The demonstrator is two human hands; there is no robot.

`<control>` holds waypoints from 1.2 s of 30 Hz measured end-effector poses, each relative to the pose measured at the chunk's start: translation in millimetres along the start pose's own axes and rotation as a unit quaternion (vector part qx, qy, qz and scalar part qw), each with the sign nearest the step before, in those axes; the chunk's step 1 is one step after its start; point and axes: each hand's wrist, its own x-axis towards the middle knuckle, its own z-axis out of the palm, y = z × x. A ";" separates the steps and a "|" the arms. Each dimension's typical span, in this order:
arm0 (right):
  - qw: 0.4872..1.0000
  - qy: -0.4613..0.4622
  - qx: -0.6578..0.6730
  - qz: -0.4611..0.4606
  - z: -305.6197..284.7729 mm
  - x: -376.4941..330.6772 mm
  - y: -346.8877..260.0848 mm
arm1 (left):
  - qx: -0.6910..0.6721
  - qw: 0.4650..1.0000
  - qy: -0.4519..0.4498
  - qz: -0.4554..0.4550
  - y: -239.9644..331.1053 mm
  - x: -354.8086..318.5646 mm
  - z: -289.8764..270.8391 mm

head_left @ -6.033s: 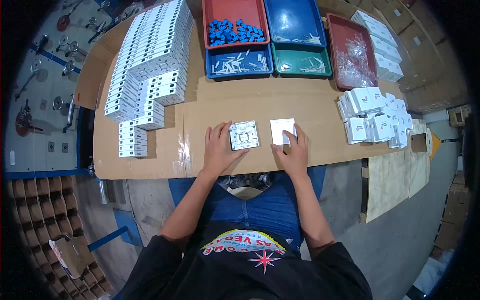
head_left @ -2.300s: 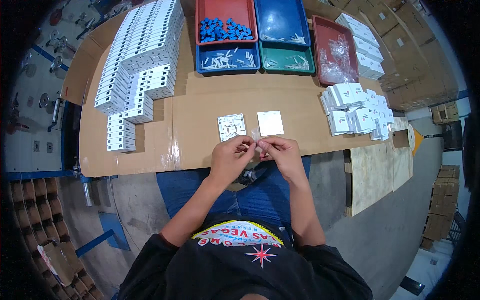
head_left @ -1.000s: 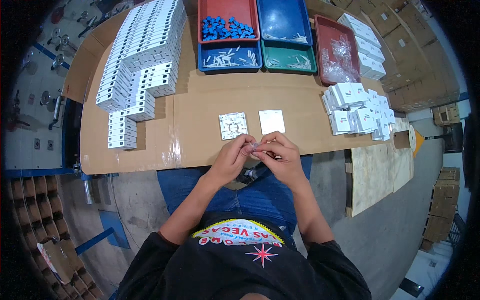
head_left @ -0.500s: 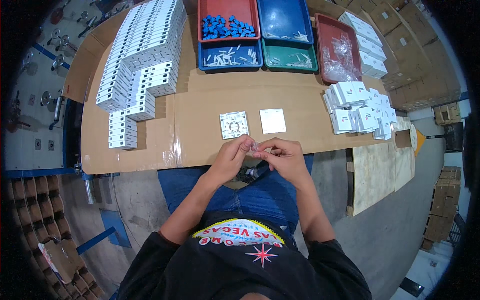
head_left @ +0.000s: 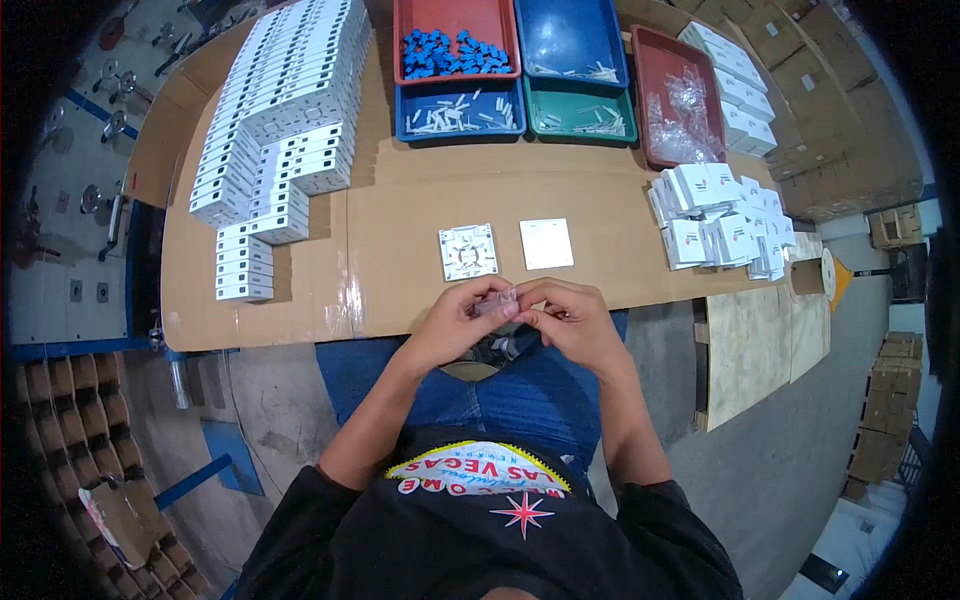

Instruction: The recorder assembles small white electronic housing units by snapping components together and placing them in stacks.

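Observation:
A small clear plastic bag is pinched between my two hands at the front edge of the table. My left hand is closed on its left side, with the thumb along it. My right hand grips the other end between thumb and fingers. What the bag contains is too small to make out. Just beyond my hands lie a white square frame with cut-outs and, to its right, a plain white square plate. Neither hand touches them.
Stacked white boxes stand at the left. Behind are a red tray of blue parts, blue and green trays of small white pieces, and a red tray of clear bags. White packets lie piled at the right.
The clear bag now shows more fully between my hands, stretched toward the left. My left hand has turned slightly and my right fingers have closed in nearer to it.

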 end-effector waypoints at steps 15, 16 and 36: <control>0.978 0.188 -0.086 -0.031 -108.7 115.4 61.1 | 0.167 0.954 0.233 0.093 -26.3 9.8 -30.2; 0.964 0.220 -0.141 -0.043 -129.7 138.5 72.1 | 0.205 0.936 0.260 0.118 -35.4 11.0 -39.6; 0.795 0.332 -0.506 0.039 -203.4 281.5 131.3 | 0.330 0.848 0.364 0.198 -64.9 16.5 -65.8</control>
